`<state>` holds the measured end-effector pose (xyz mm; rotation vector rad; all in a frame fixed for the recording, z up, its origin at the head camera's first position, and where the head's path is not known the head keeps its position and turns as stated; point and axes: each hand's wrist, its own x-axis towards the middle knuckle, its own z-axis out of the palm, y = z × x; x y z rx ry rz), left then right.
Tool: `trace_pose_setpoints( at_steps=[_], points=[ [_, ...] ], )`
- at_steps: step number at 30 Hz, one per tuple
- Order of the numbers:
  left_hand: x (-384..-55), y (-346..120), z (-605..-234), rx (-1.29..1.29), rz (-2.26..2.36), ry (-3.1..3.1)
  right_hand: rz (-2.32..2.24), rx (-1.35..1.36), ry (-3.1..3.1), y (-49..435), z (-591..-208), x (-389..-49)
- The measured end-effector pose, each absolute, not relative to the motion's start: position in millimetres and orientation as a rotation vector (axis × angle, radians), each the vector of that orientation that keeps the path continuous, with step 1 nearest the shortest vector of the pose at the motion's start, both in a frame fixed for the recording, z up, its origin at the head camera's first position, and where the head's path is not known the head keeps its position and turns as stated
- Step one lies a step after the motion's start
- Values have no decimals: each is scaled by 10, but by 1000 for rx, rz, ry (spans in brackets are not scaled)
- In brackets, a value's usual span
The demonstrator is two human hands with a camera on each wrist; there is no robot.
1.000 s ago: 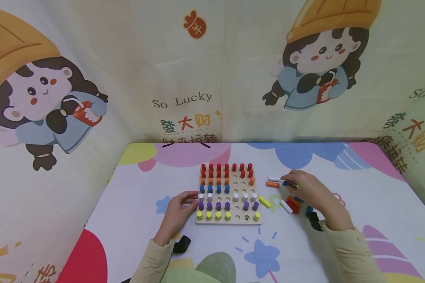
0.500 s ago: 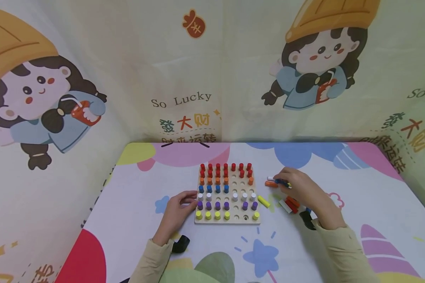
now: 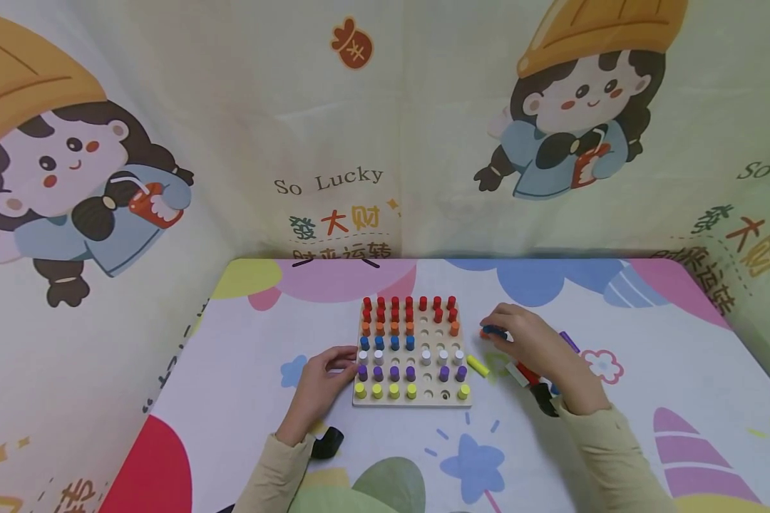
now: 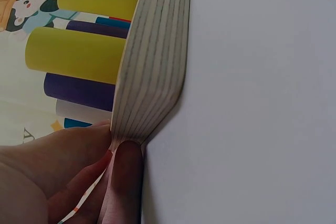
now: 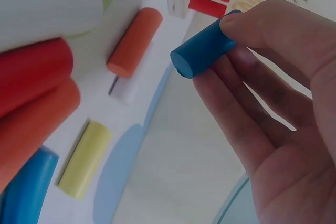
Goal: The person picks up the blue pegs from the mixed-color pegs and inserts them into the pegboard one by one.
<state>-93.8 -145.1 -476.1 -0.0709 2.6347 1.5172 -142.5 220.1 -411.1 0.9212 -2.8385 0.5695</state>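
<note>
A wooden pegboard (image 3: pixel 427 346) carries rows of red, orange, blue, white, purple and yellow pegs, with several bare holes toward its right side. My left hand (image 3: pixel 323 383) grips the board's left edge, thumb near the top face and a finger against the layered side (image 4: pixel 152 66). To the right of the board, my right hand (image 3: pixel 531 340) pinches a blue peg (image 5: pixel 203 49) between thumb and fingertips, above the table. An orange peg (image 5: pixel 135 43) and a white peg (image 5: pixel 128 88) lie close by, mostly covered by the hand in the head view.
A yellow peg (image 3: pixel 478 366) lies just right of the board. Loose white (image 3: pixel 517 375) and red pegs rest beneath the right wrist, and a purple peg (image 3: pixel 569 342) lies beyond it. A patterned cloth wall (image 3: pixel 436 214) rises behind the table.
My right hand has shifted left with the blue peg, which now sits more level and covers the white peg. The purple peg has come into view behind the hand. My left hand stays put.
</note>
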Motion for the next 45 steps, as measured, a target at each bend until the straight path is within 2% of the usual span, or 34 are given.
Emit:
trace_pose_setpoints(
  at_steps=[45],
  points=[
    [-933,-1459,-4727,-64,1549,2615,675,1058,-2787,1756,-3972,-1397]
  ],
)
